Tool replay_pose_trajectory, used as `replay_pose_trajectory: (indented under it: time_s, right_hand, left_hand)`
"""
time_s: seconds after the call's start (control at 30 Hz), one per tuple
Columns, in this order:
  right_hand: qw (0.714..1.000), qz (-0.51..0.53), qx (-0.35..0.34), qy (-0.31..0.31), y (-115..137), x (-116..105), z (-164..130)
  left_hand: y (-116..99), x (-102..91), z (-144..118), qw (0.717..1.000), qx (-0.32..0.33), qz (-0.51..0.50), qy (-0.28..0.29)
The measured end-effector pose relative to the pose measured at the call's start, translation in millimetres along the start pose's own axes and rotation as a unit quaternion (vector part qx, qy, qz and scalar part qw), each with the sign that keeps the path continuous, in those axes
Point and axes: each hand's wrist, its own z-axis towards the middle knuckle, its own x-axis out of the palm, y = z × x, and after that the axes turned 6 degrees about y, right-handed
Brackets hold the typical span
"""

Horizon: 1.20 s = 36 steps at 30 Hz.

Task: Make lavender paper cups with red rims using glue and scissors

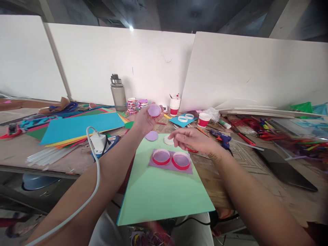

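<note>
My left hand [145, 119] is raised beyond the green paper, its fingers closed around a shallow cup piece with a purple face [154, 110]. Over the sheet's far right edge, my right hand [191, 139] has loosely bent fingers that are apart. Its fingertips overlap a white disc [168, 140]; whether they touch it I cannot tell. Two red-and-white cup rings [161, 157] with purple inside stand side by side on a purple paper strip [170, 168]. A loose purple disc [151, 135] lies at the far edge of the light green paper [164, 194].
Coloured sheets [82, 128], a white plug adapter [98, 141] and its cable are at left. Behind stand a bottle [118, 94] and stacked paper cups [175, 106]. A red cup [204, 120], a glue gun [225, 140] and a dark flat device [284, 167] lie right.
</note>
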Motion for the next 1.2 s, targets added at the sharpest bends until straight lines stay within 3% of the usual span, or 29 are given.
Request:
replay_pose_trajectory:
  time_s: [0.1, 0.2, 0.37, 0.6, 0.87, 1.03, 1.2]
  right_hand:
    - [0.98, 0.011, -0.021, -0.199, -15, 1, 12]
    - [0.959, 0.02, -0.029, -0.282, -25, -1, 19]
    - [0.96, 0.014, -0.038, -0.277, -24, -2, 19]
    - [0.951, -0.04, -0.033, -0.305, -21, -3, 17]
    - [0.875, -0.266, -0.102, -0.393, -26, -8, 13]
    - [0.864, -0.274, -0.133, -0.401, -28, -9, 13]
    - [0.844, -0.349, -0.134, -0.385, -25, -8, 11]
  left_hand:
    - [12, 5.0, -6, 0.997, -0.018, 0.048, 0.058]
    - [25, 8.9, -12, 0.989, -0.032, 0.077, 0.124]
    - [39, 13.4, -20, 0.975, 0.005, 0.104, 0.196]
    - [40, 16.1, -23, 0.971, 0.013, 0.12, 0.209]
    - [40, 7.5, -19, 0.955, 0.048, 0.212, 0.2]
    - [37, 5.3, -15, 0.95, 0.044, 0.217, 0.219]
    - [34, 7.9, -19, 0.942, 0.057, 0.247, 0.222]
